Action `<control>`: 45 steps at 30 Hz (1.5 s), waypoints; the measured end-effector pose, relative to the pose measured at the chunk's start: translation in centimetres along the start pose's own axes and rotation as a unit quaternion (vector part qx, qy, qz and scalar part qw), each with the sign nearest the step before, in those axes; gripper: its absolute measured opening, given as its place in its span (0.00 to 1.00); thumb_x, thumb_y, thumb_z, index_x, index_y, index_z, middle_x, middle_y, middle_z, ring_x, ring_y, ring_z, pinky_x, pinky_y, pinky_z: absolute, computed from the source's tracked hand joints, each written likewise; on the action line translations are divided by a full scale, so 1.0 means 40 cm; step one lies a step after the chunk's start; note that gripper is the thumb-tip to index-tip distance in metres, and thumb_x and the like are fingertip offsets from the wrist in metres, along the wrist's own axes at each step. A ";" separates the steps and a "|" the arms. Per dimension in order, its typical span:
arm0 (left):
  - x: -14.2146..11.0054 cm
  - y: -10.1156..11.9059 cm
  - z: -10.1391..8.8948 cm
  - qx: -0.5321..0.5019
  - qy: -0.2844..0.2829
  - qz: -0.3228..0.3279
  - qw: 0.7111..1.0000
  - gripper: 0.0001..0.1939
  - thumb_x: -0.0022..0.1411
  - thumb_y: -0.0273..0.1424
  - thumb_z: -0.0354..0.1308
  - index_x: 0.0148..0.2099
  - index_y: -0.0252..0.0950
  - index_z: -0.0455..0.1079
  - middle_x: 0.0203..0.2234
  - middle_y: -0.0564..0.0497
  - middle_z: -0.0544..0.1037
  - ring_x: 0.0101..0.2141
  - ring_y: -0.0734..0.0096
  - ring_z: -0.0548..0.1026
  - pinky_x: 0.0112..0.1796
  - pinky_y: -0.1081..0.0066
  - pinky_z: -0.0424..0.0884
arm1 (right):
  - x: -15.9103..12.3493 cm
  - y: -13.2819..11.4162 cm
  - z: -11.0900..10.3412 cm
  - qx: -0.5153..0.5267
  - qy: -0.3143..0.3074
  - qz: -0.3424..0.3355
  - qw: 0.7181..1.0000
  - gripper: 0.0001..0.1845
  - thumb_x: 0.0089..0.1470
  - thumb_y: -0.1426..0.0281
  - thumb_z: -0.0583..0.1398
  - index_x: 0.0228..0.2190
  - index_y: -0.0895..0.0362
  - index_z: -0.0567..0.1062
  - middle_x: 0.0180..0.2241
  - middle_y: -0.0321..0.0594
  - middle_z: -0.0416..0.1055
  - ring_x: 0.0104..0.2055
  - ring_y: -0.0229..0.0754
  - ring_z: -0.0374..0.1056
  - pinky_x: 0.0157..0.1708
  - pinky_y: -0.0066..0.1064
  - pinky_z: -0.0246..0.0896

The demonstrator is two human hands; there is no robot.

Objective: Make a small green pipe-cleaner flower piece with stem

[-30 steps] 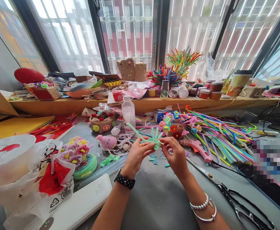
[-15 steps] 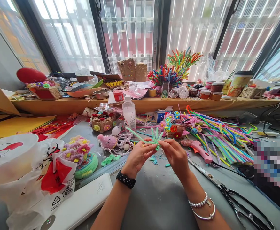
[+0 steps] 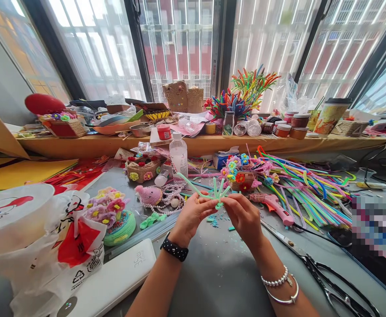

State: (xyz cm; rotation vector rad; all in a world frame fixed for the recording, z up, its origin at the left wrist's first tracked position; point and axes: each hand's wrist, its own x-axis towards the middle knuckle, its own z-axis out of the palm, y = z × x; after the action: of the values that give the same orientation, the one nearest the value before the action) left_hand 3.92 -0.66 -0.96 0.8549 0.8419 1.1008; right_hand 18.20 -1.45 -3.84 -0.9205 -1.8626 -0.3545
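We hold a bunch of pale green pipe cleaners (image 3: 218,192) above the middle of the table (image 3: 213,281), its stems fanned upward and one long stem slanting off to the left. Our left hand (image 3: 191,216) pinches it between thumb and fingers, and our right hand (image 3: 245,216) grips its near right edge with the fingertips. Beneath lie blue-green scraps (image 3: 213,221). To our right rest open scissors (image 3: 291,243) and a pink glue gun (image 3: 280,211), with loose colored pipe cleaners (image 3: 315,202) beyond; to our left, a white power bank (image 3: 123,277) and a pearl string (image 3: 177,190) near an upright bottle (image 3: 179,154).
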 end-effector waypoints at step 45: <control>-0.009 -0.047 0.021 0.437 0.031 0.358 0.825 0.07 0.52 0.23 0.49 0.35 0.39 0.58 0.27 0.50 0.71 0.32 0.69 0.69 0.34 0.73 0.59 | 0.005 -0.010 0.060 0.553 -0.140 0.572 0.589 0.10 0.36 0.66 0.51 0.16 0.58 0.53 0.15 0.30 0.47 0.17 0.29 0.46 0.17 0.23 0.47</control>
State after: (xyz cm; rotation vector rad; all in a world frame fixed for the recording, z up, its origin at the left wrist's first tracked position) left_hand 5.31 -1.56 -2.25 2.0395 1.1377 1.3854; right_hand 16.30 -0.21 -4.73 -1.0016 -0.9423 1.6480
